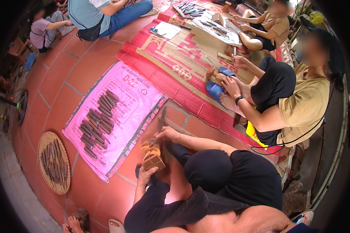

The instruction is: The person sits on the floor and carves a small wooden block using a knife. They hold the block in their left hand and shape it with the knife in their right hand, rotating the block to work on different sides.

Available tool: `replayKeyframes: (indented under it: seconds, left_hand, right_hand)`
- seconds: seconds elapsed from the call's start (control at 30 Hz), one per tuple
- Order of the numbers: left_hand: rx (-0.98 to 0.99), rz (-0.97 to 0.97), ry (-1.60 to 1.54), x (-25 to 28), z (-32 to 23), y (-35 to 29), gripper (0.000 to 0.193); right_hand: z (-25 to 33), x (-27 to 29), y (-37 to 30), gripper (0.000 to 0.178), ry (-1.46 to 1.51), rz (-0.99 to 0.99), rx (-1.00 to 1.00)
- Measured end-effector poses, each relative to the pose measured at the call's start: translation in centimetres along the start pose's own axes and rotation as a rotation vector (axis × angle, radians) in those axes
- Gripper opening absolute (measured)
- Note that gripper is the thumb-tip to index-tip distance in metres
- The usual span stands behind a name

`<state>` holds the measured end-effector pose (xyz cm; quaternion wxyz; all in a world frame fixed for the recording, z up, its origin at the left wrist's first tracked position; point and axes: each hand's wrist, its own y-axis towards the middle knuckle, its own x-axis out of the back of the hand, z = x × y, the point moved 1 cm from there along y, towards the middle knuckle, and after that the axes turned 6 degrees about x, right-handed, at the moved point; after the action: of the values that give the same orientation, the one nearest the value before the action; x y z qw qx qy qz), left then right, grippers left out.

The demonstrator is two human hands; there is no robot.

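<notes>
Dark-trousered legs (249, 174) are folded nearest the camera, and a partly carved wooden block (154, 162) is held just beyond them, above the tiled floor (118, 190). Its squared end is gripped by the curled fingers of the left hand (147, 173), while a long dark tool (162, 116) is enclosed by the right hand (167, 134) near the carved end; tip contact cannot be determined. Dark slender pieces (101, 120) are laid out on a pink sheet (134, 120).

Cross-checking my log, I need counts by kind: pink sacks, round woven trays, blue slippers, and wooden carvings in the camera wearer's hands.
Pink sack: 1
Round woven tray: 1
Blue slippers: 2
Wooden carving: 1
Total: 5
</notes>
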<state>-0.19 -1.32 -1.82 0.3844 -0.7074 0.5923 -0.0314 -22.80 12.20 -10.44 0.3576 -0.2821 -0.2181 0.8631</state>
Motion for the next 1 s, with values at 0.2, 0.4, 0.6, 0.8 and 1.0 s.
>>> replayKeyframes:
  seconds: [0.2,0.4,0.6,0.8,1.0]
  left_hand:
    - [-0.03,-0.018,0.052,-0.2,0.1,-0.2,0.083]
    - [-0.029,-0.028,0.018,0.1,0.0,0.0,0.083]
    - [-0.062,-0.059,-0.012,0.1,0.4,-0.1,0.08]
    - [-0.081,-0.105,-0.074,0.1,0.1,0.2,0.078]
    - [-0.081,-0.075,-0.033,-0.3,0.0,-0.2,0.08]
  right_hand:
    - [0.4,0.1,-0.7,0.028,0.041,-0.007,0.012]
    - [0.3,-0.5,-1.2,0.035,0.02,0.036,0.065]
    - [0.4,0.1,-1.1,0.038,0.13,-0.046,0.025]
    - [0.2,-0.9,-1.1,0.034,0.021,0.036,0.108]
    - [0.3,-0.2,-1.0,0.032,0.126,-0.065,0.029]
